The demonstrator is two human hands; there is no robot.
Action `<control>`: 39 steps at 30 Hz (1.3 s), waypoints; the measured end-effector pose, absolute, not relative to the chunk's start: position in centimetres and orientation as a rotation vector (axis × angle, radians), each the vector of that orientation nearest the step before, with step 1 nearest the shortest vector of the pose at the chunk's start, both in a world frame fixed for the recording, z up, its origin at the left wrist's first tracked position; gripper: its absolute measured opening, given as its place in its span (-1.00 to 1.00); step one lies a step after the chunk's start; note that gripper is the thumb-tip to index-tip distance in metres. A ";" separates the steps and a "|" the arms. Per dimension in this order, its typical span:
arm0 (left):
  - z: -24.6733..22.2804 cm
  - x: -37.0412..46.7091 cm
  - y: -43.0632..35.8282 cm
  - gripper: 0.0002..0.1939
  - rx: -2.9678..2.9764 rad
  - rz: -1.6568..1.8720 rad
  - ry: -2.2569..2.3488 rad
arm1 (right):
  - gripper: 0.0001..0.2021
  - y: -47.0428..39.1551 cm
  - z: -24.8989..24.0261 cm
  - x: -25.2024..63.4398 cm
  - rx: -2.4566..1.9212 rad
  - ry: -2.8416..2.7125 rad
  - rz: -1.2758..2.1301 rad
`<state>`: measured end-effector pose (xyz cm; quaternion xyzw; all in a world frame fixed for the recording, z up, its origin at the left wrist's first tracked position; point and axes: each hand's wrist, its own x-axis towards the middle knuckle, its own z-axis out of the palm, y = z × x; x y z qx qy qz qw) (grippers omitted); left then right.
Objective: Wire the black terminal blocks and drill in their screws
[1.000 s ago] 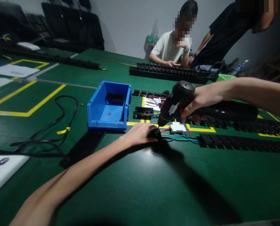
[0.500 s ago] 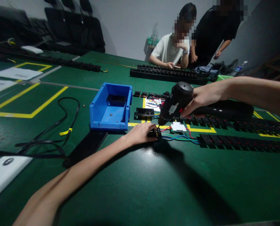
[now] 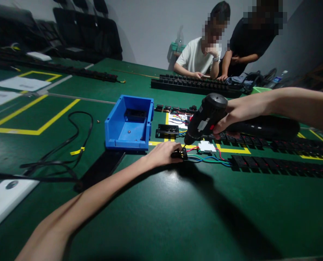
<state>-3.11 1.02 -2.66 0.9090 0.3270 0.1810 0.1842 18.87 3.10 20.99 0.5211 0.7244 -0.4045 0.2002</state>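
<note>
My left hand point(image 3: 164, 153) is closed around a small black terminal housing point(image 3: 182, 154) on the green table. Red, green and blue wires point(image 3: 205, 159) run from that housing to a long black socket strip point(image 3: 275, 166) at the right. In my right hand point(image 3: 239, 114) is a black cordless screwdriver point(image 3: 206, 117), tilted with its nose down. Its bit points at the top of the housing; whether the tip touches a screw is too small to tell. A white block point(image 3: 207, 146) lies among the wires just right of the housing.
Left of my hands stands a blue bin point(image 3: 127, 143) with a black part inside. A black cable point(image 3: 76, 132) and a white board point(image 3: 8, 201) lie farther left. Another black housing point(image 3: 167, 130) sits behind my left hand. Two people are across the table behind black strips point(image 3: 188, 84).
Both hands hold nearly the same pose, and the screwdriver stays over the housing. The view has shifted slightly. Across the table, the standing person has lowered an arm toward the table.
</note>
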 end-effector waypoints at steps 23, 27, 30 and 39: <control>-2.9 -3.1 1.1 -0.69 2.683 0.523 0.831 | -0.66 2.1 21.8 19.8 1.500 2.051 -1.087; -3.1 -3.2 1.2 -0.66 2.667 0.532 0.835 | -0.66 1.8 21.9 20.1 1.513 2.018 -1.136; -3.1 -3.2 1.2 -0.62 2.633 0.544 0.840 | -0.67 1.5 21.9 20.1 1.505 2.036 -1.122; -3.4 -3.1 1.3 -0.64 2.687 0.525 0.832 | -0.64 1.4 21.6 19.7 1.474 2.072 -1.066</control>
